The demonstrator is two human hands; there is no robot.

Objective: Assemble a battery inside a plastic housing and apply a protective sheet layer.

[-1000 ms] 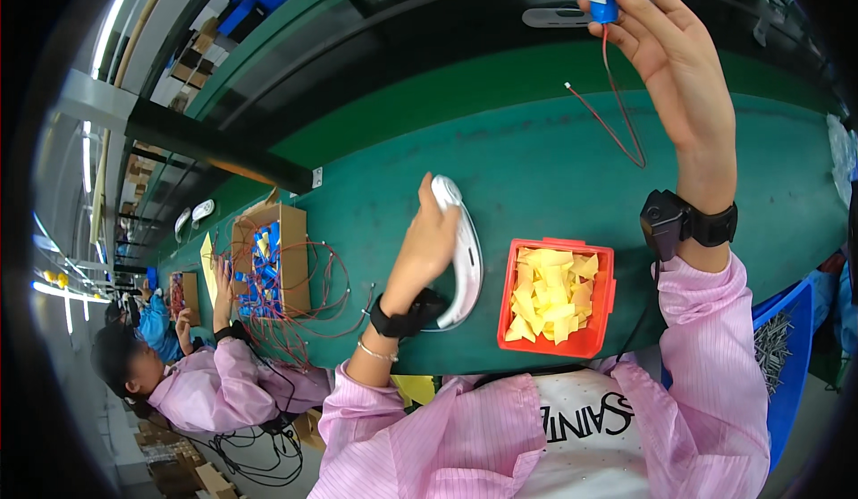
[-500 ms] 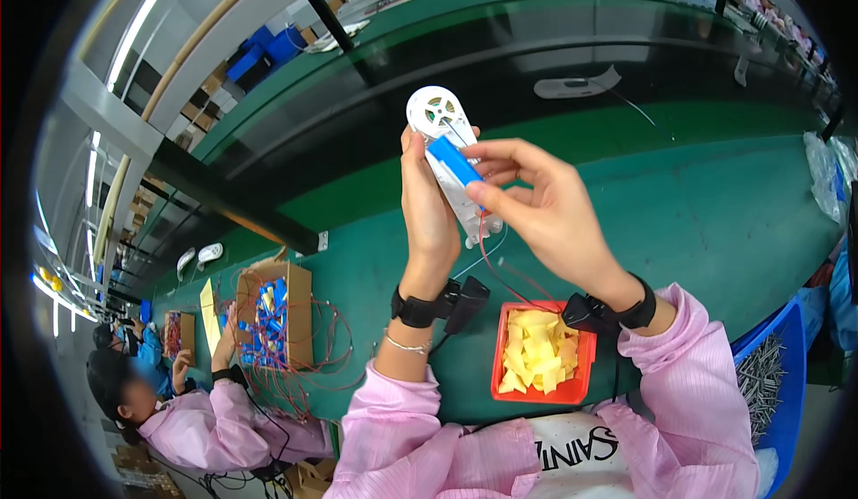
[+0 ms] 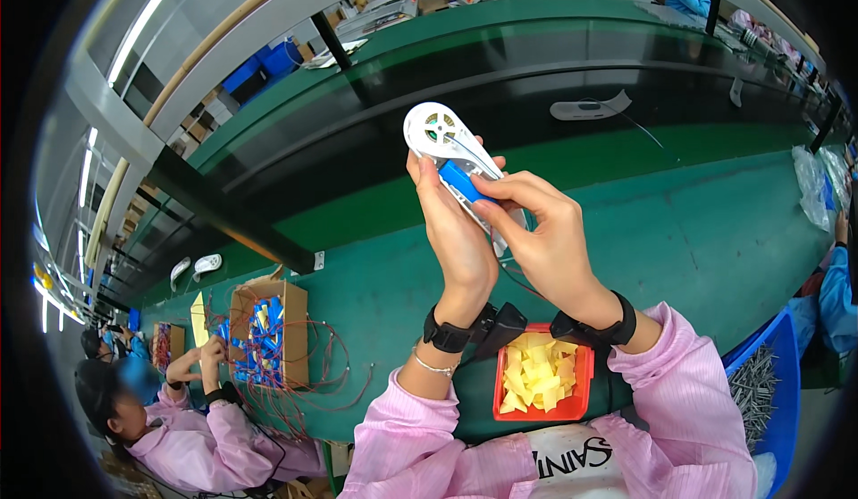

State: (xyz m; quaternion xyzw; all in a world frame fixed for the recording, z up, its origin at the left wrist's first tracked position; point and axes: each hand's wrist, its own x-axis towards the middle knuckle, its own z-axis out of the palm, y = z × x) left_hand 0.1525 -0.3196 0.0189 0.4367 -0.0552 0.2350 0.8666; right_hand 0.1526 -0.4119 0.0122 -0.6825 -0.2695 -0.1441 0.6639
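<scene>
A white plastic housing (image 3: pixel 454 144) with a round, spoked end lies in my left hand (image 3: pixel 458 240), whose fingers wrap round it from beneath. My right hand (image 3: pixel 545 226) pinches a blue battery pack (image 3: pixel 465 181) between thumb and fingers. The pack lies against the open inside of the housing, below the round end; how deep it sits I cannot tell. Red and dark wires trail from it under my right hand. Much of the housing's lower end is hidden behind my fingers.
A red tray (image 3: pixel 581 396) of yellow pieces stands near me. Left of it, a cardboard box (image 3: pixel 295 338) holds blue battery packs with tangled wires, beside a co-worker (image 3: pixel 197 436). A blue bin (image 3: pixel 786 392) of metal rods is at right. Another white housing (image 3: pixel 590 107) lies on the dark conveyor.
The blue battery pack has gone from a tilted position above the housing down against its inside. Both hands are slightly lower, and the housing has turned a little.
</scene>
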